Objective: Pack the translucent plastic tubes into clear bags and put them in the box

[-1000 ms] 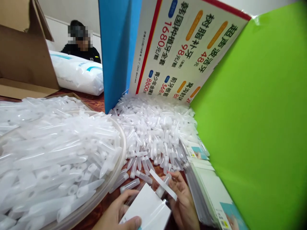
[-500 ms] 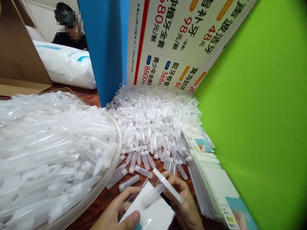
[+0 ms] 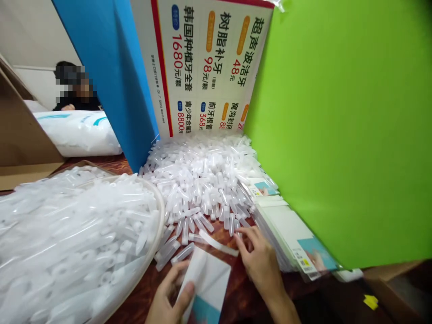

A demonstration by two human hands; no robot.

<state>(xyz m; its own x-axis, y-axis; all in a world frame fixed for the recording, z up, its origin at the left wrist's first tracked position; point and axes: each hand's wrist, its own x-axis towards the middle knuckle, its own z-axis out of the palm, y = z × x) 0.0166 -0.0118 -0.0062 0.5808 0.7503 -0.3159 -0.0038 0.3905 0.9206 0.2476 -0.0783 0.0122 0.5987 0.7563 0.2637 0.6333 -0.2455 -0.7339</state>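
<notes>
My left hand (image 3: 173, 290) is closed on a clear plastic packet (image 3: 211, 281) with a white and teal card in it. A frosted tube shape shows faintly at the packet's left side. A white strip (image 3: 219, 245) lies along the packet's opening at the top. Beyond it, my right hand (image 3: 258, 254) has its thumb and forefinger drawn together at the end of a small capped plastic tube (image 3: 237, 225), on the near edge of a heap of such tubes (image 3: 202, 180). How firmly the fingertips grip that tube is hard to see.
A round tub (image 3: 162, 211) heaped with frosted tubes stands at left. A stack of card packets (image 3: 286, 229) lies at right along a green panel (image 3: 337, 135). Blue panel (image 3: 101, 67) and printed price board (image 3: 202, 67) stand behind. Another person sits at the back left.
My right hand has left the packet and its white strip and moved to the tube heap. The tube over the packet now lies at its left side. The view has turned right.
</notes>
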